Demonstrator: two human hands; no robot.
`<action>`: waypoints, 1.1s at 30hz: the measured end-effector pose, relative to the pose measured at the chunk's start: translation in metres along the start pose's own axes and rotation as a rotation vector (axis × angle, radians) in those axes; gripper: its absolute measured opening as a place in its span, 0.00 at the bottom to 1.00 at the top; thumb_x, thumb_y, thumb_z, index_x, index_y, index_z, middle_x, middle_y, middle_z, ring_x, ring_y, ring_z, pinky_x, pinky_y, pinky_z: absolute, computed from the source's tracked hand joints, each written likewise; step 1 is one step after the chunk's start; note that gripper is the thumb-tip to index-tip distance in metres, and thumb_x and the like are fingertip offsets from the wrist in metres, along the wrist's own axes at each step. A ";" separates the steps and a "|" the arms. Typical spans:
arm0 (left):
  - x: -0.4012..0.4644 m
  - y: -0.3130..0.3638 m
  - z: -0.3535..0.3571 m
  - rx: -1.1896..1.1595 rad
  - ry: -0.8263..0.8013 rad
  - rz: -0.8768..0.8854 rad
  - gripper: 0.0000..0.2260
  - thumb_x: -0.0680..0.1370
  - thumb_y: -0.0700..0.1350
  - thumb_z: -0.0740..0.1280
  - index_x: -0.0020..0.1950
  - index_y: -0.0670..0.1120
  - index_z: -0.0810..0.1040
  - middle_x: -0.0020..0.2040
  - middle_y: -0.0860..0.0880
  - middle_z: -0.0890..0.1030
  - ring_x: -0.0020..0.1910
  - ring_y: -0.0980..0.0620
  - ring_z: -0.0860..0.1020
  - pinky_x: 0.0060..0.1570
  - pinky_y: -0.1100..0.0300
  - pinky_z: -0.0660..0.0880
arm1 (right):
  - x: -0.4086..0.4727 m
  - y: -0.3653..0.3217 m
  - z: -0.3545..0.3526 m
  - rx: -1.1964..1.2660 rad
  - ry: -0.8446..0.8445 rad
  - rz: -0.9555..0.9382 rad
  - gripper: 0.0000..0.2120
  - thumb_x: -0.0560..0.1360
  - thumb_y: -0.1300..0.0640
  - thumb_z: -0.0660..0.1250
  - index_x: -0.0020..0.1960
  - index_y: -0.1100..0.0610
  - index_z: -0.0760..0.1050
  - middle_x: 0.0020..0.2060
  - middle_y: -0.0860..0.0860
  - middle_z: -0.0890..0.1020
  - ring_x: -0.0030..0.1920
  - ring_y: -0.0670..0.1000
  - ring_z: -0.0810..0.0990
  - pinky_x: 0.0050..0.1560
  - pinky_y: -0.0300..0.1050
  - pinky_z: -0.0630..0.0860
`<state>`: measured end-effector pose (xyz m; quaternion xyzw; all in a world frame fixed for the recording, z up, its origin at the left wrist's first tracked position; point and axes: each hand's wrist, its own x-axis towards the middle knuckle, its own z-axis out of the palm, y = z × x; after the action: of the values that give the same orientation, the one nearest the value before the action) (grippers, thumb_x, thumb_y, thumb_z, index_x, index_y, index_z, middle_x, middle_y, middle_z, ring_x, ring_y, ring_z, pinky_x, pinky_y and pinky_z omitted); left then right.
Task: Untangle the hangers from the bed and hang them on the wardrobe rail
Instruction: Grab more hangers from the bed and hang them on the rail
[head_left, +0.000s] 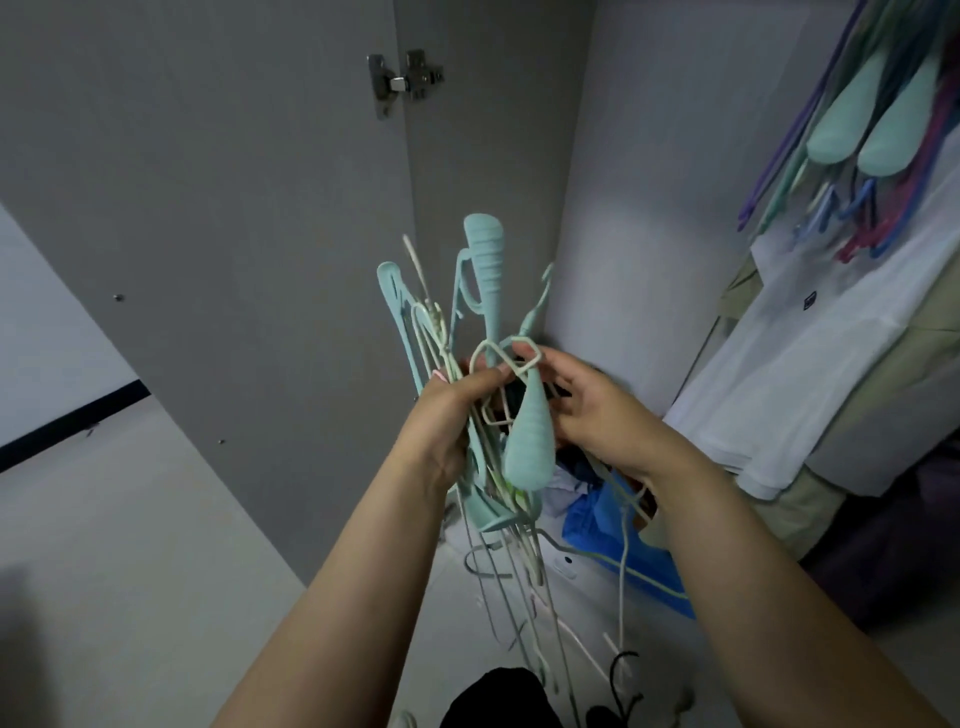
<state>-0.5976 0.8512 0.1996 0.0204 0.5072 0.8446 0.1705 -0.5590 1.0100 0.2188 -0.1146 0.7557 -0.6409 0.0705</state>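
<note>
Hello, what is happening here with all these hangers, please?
A person stands at an open wardrobe, holding a tangled bundle of hangers. The left hand grips the bundle around its middle. The right hand pinches a thin white wire hanger at the front, apparently working it free. Several hangers already on the rail show at the upper right, above a white garment. So the bundle is not yet untangled.

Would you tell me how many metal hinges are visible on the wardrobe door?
1: the hinge sits near the top of the frame where the open door meets the cabinet; others may lie out of view.
</note>
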 end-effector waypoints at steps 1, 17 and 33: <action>0.001 0.001 -0.001 -0.012 -0.002 -0.011 0.12 0.73 0.38 0.70 0.55 0.37 0.78 0.42 0.40 0.80 0.36 0.45 0.81 0.39 0.54 0.80 | 0.002 -0.002 0.004 -0.018 0.046 -0.007 0.29 0.75 0.71 0.65 0.71 0.51 0.66 0.62 0.54 0.77 0.55 0.53 0.80 0.50 0.48 0.80; 0.009 -0.001 -0.010 0.027 -0.090 -0.062 0.09 0.70 0.41 0.72 0.48 0.38 0.81 0.39 0.42 0.79 0.37 0.45 0.78 0.41 0.55 0.78 | 0.012 -0.006 0.011 0.168 0.353 -0.038 0.23 0.73 0.40 0.56 0.53 0.59 0.67 0.43 0.64 0.83 0.23 0.47 0.68 0.20 0.34 0.61; 0.006 -0.007 -0.007 0.186 0.000 0.184 0.08 0.65 0.45 0.78 0.39 0.49 0.80 0.41 0.42 0.82 0.44 0.44 0.81 0.54 0.45 0.76 | 0.032 -0.026 0.022 0.156 0.865 0.010 0.18 0.75 0.41 0.65 0.48 0.56 0.70 0.33 0.53 0.84 0.21 0.48 0.75 0.23 0.38 0.70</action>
<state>-0.6025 0.8499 0.1898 0.0825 0.5794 0.8058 0.0897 -0.5821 0.9767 0.2423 0.1736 0.6654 -0.6848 -0.2410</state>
